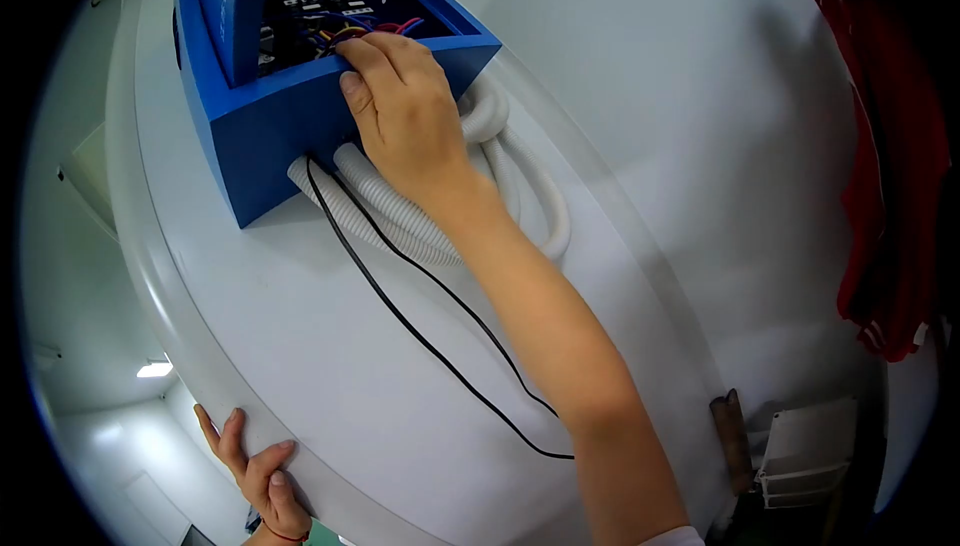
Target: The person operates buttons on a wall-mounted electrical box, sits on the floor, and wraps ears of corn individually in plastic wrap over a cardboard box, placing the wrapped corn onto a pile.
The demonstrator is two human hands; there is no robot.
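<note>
My right hand (405, 116) reaches up to a blue box (290, 126) whose lid (240, 16) is raised. Its fingers bend over the near rim and the thumb lies against the outer wall, so the hand grips that wall; the fingertips are partly hidden. Inside the box are several coloured wires (370, 24) and dark parts with white labels. Two white corrugated hoses (400, 211) and a thin black cable (400, 316) run by the box's front. At the lower left, my left hand (265, 476) rests at the table's edge, fingers apart, holding nothing.
The box stands on a white table (400, 426) with a rounded rim. More white hose (540, 196) is coiled behind my right wrist. A red cloth (890, 166) hangs at the right. A white rack-like object (805, 446) stands low at the right.
</note>
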